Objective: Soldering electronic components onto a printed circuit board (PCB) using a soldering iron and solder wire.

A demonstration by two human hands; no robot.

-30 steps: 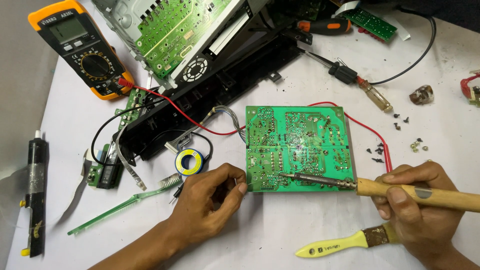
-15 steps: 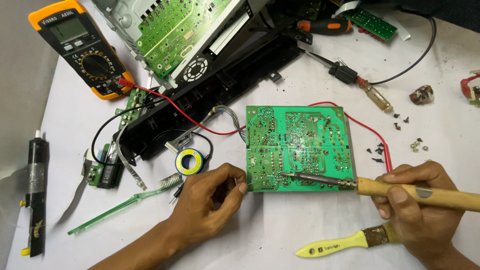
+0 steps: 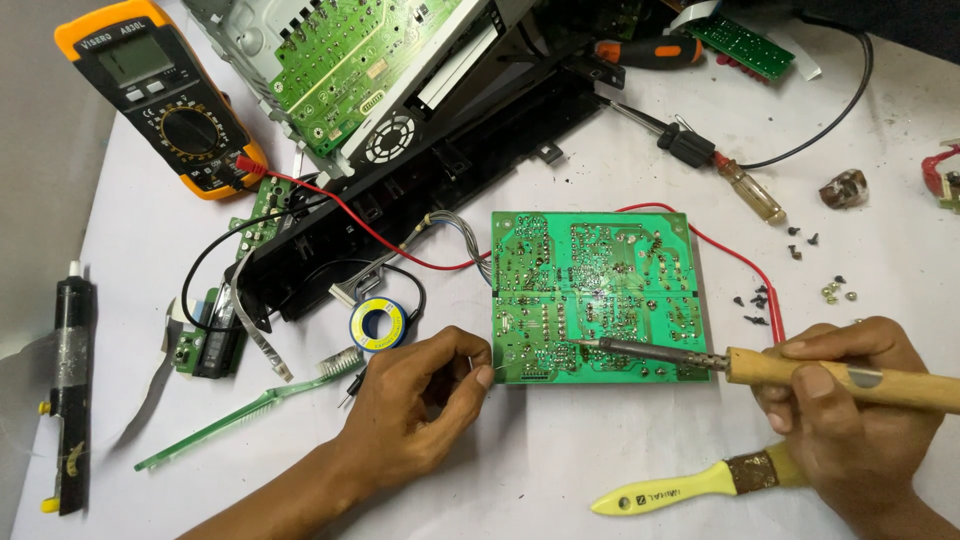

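Change since the earlier views: none to speak of. Both hands, the iron and the board lie as they did a second ago; the work is a held, steady contact, not a move.

Right hand (image 3: 850,405): closed in a grip round the wooden handle of the soldering iron (image 3: 760,362), near the desk's lower right corner. The metal tip lies across the lower edge of the green circuit board (image 3: 592,295) and points left, its end on the solder side.

Left hand (image 3: 425,395): fingers curled, thumb and forefinger pinched together at the board's lower left corner. What they pinch is too thin to make out; possibly solder wire.

Circuit board: flat, solder side up, at the middle of the desk, with red wires (image 3: 735,265) running from its right edge.

Desk (image 3: 560,470): white, cluttered surface.
- Solder spool (image 3: 378,323), just left of the left hand.
- Green toothbrush (image 3: 250,410), toward the lower left.
- Yellow-handled brush (image 3: 690,487), at the lower edge under the right hand.
- Orange multimeter (image 3: 165,95), upper left corner.
- Black desoldering pump (image 3: 68,395), left edge.
- Opened chassis with boards (image 3: 400,90), top edge.
- Screwdrivers (image 3: 700,150) and loose screws (image 3: 800,270), upper right.

Room: nothing shows beyond the desk.
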